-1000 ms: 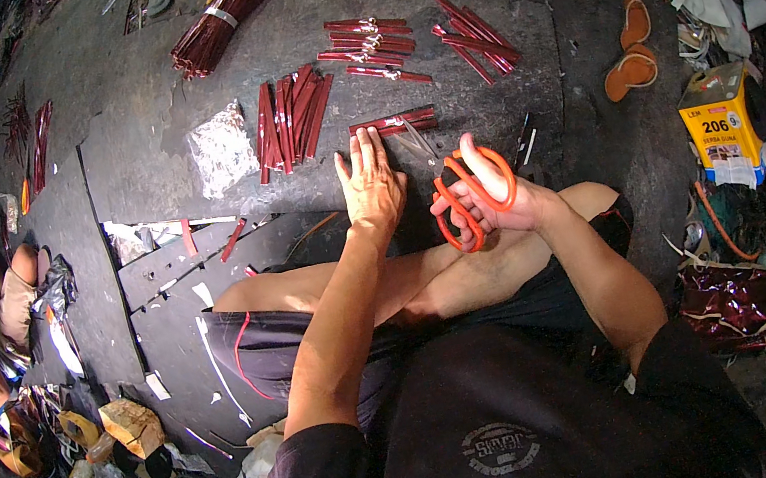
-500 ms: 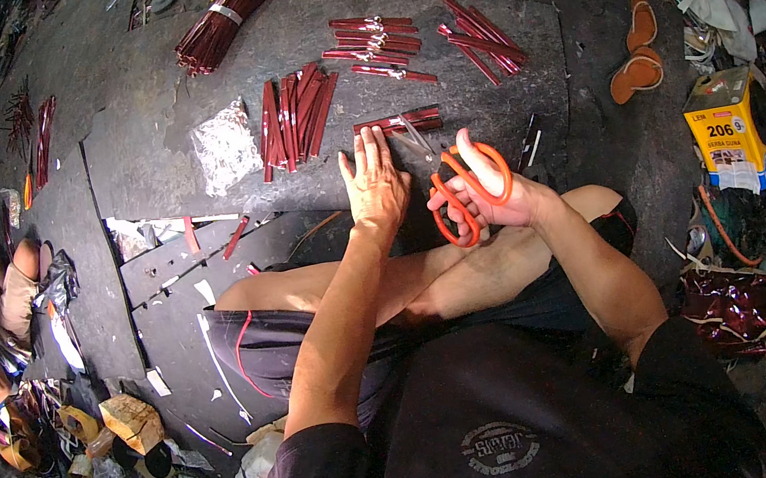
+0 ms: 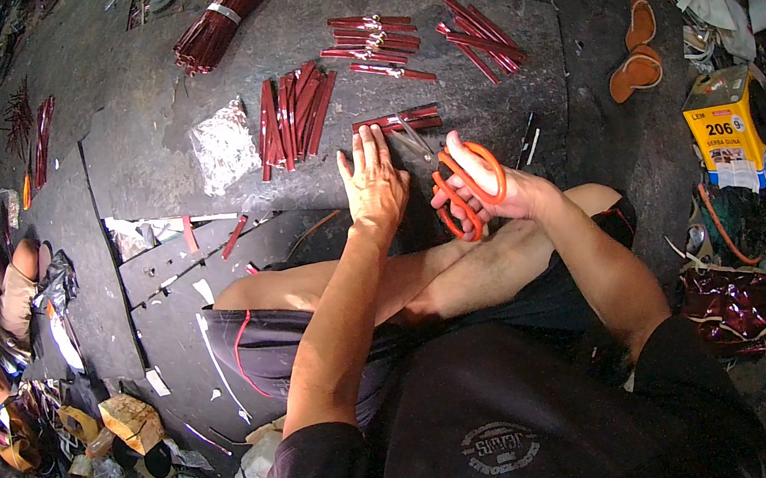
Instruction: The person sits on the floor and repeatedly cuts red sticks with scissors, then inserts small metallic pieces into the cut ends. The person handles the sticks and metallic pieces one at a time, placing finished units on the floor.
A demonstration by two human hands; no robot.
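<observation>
Red strips [image 3: 427, 118] lie on the dark floor [image 3: 137, 128] beneath the left hand's [image 3: 376, 187] close-set fingertips; the right hand's [image 3: 516, 196] fingers curl around scissors [image 3: 497, 169]. Should the strips slip, the nearby blades could nick a fingertip.

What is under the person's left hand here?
The fingertips of the left hand overlap the left part of the dark red strips; dark floor surface shows around the palm. Whatever lies directly beneath the hand is covered.

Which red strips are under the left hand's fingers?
The small group at the tips of the scissors; the left hand rests on its left end. The other strips lie apart, untouched.
</observation>
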